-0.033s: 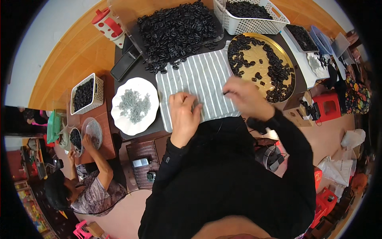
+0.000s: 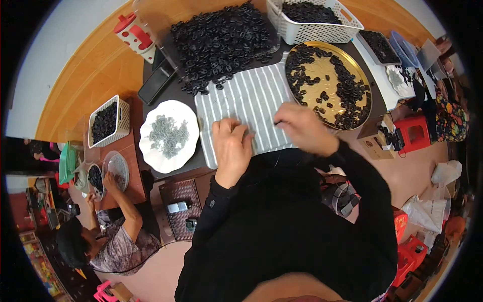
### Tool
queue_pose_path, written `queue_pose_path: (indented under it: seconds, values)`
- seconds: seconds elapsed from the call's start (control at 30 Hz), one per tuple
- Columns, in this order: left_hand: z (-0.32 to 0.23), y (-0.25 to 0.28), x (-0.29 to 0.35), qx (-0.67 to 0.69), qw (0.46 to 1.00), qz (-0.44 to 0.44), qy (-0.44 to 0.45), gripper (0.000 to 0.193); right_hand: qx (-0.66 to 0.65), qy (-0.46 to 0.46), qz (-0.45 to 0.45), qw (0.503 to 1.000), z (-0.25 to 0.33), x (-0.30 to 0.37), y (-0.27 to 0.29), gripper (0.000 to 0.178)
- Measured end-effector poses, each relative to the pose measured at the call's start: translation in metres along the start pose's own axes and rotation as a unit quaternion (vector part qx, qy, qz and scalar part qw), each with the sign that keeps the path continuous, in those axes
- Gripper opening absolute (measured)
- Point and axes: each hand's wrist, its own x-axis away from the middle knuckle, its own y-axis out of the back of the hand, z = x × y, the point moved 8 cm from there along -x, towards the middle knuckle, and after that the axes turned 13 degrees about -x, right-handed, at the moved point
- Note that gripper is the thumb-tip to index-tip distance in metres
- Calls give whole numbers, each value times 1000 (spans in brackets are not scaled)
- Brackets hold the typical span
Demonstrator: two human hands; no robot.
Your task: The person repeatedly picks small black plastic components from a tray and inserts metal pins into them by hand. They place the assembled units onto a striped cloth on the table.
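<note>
Head view, looking down on my bench. My left hand (image 2: pixel 232 146) lies knuckles up on the near edge of the grey striped cloth (image 2: pixel 246 95), fingers curled under; I cannot tell whether anything sits beneath them. My right hand (image 2: pixel 302 128) is just beside it to the right, over the cloth's near right corner, thumb and forefinger pinched on a small dark piece (image 2: pixel 277 122) whose shape is too small to make out. The two hands are near each other but apart.

Far of the cloth, a heap of small black parts (image 2: pixel 221 43) covers a dark tray. To the right, a round gold tray (image 2: pixel 322 75) carries more black parts, mostly along its far and right rim. Far right stands a white slotted basket (image 2: pixel 314 22), also filled with black parts. Left of the cloth, a white scalloped plate (image 2: pixel 151 153) holds a small pile of grey pieces (image 2: pixel 167 135).

At the left edge a second person (image 2: pixel 105 241) works at a separate low table with a small white basket (image 2: pixel 106 122) of black parts.
</note>
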Motion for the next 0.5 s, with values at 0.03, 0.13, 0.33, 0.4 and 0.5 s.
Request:
queue_pose_path:
  seconds: [0.03,0.13,0.33,0.4,0.5]
  values:
    - [-7,0,0,-27,999,-7,-28,19,7,13,-8,1000,-6,2,-13,11]
    - [-15,-4,-2,-51,997,-3,-60,12,65,35,-17,997,-13,8,-34,12]
    - [-7,-1,-16,-18,999,-27,-19,4,82,24,-72,994,-16,17,-30,15]
    - [-9,-5,-22,-35,998,-39,-34,5,51,5,-94,994,-11,18,-13,14]
    - [-10,-8,-19,-82,995,-44,-40,11,123,28,-136,983,-12,12,41,15]
